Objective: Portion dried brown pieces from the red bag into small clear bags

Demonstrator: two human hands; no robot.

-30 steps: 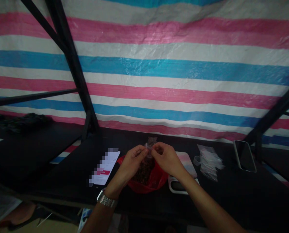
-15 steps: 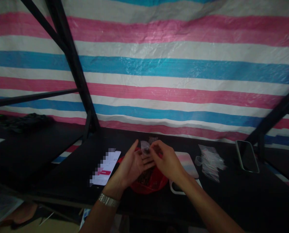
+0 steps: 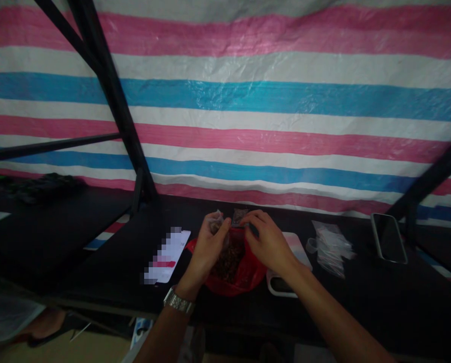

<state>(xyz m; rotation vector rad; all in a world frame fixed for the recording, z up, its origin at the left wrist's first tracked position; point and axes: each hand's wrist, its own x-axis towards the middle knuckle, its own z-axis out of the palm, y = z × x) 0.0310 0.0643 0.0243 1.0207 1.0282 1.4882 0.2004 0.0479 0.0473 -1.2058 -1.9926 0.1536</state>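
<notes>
My left hand (image 3: 207, 247) is closed around a small clear plastic bag (image 3: 215, 220), its thumb pressed against the bag. Some brownish contents show in it. My right hand (image 3: 265, 236) is beside it with bent fingers pinched together. What those fingertips hold, if anything, I cannot make out. Below both hands sits an open red plastic bag (image 3: 244, 283) with small brown pieces (image 3: 227, 262) inside. Just behind the fingers a small filled clear bag (image 3: 240, 216) lies on the black table (image 3: 119, 282). The right forearm partly covers a white scale-like device (image 3: 282, 287).
At right lie a pile of clear plastic bags (image 3: 332, 249), a small pale ring (image 3: 312, 245) and a dark-screened phone (image 3: 389, 238). A lit, partly blurred phone-like screen (image 3: 170, 257) lies at left. Black metal posts (image 3: 125, 126) stand before a striped tarp (image 3: 271, 93). Another person's limb (image 3: 46, 325) shows lower left.
My left hand has gone from an open palm to closed around the clear bag. The right fingers have moved away from that bag, to the right. More of the red bag's contents show.
</notes>
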